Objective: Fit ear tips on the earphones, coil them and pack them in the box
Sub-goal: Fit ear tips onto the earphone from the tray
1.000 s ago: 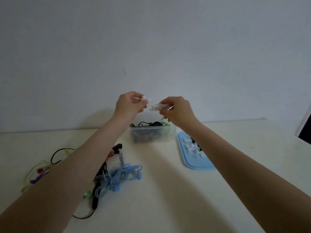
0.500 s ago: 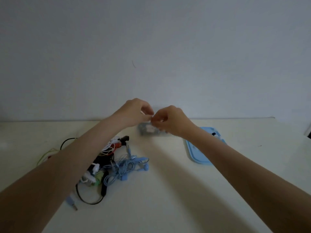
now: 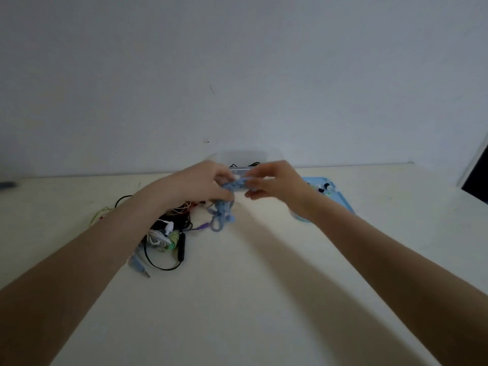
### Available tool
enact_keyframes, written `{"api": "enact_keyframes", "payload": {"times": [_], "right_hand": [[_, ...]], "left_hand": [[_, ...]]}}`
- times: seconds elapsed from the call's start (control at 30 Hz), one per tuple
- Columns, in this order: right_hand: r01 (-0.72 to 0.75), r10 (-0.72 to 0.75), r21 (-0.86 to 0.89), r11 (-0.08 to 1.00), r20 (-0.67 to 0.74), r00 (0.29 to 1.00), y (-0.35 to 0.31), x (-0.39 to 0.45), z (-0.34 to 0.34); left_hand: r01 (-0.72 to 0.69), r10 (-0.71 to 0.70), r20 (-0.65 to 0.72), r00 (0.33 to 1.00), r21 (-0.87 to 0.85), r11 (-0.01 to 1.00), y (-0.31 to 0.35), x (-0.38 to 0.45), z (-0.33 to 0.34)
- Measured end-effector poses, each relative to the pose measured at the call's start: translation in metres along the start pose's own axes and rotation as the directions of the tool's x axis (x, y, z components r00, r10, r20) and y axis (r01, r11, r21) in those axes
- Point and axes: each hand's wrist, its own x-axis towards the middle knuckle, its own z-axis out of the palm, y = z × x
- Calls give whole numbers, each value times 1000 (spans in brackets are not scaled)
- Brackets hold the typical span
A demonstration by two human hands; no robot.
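Both hands are lifted a little over the table, holding a tangled light-blue earphone set (image 3: 223, 211) whose loops dangle below. My left hand (image 3: 200, 184) grips the upper part of that bundle. My right hand (image 3: 274, 182) pinches its right end with curled fingers. Directly behind my hands stands the clear plastic box (image 3: 248, 157) with dark cables inside, mostly hidden. The picture is motion-blurred, so ear tips on the blue set cannot be made out.
A heap of other earphones (image 3: 165, 233) in black, white, green and orange lies left of centre, with a jack plug (image 3: 144, 272) near my left forearm. A light-blue tray (image 3: 340, 198) with small ear tips sits at the right behind my right wrist.
The clear earphone set that my hands held is gone from them. The light-blue set has left the pile on the table and is now lifted between both hands.
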Motion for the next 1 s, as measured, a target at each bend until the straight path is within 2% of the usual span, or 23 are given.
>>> {"api": "enact_keyframes", "payload": {"times": [0.07, 0.17, 0.23, 0.37, 0.5, 0.57, 0.63, 0.77, 0.87, 0.93, 1.0], "right_hand": [[-63, 54, 184, 981, 52, 997, -11, -9, -12], [-222, 140, 301, 928, 271, 952, -14, -27, -22], [-263, 155, 329, 907, 319, 935, -7, -36, -24], [-304, 214, 328, 894, 283, 935, 2, -45, -33], [-327, 258, 164, 931, 340, 904, 8, -52, -46], [-328, 281, 122, 937, 295, 913, 12, -55, -51], [-311, 280, 100, 945, 243, 929, 15, -56, -55], [-318, 318, -31, 948, 187, 930, 13, -59, -67], [-324, 332, -76, 943, 147, 932, 10, -61, -77], [-326, 328, -34, 945, 109, 938, 11, -61, -79], [-289, 289, 76, 954, 16, 957, 16, -58, -78]], "left_hand": [[14, -17, -5, 1000, -371, 929, 12, -2, 0], [18, -23, 0, 1000, -637, 771, 29, 1, 14], [14, -25, -5, 1000, -725, 689, 34, 5, 26], [33, -18, 28, 999, -841, 541, 35, 12, 43], [6, -40, -8, 999, -940, 342, 43, 17, 53], [3, -64, -14, 998, -967, 253, 45, 23, 55], [36, -70, 19, 997, -965, 258, 43, 27, 57], [129, -123, 93, 988, -935, 331, 34, 29, 59], [157, -140, 120, 983, -943, 294, 27, 29, 57], [173, -151, 139, 979, -953, 247, 24, 31, 56], [174, -151, 138, 979, -949, 263, 23, 32, 57]]}}
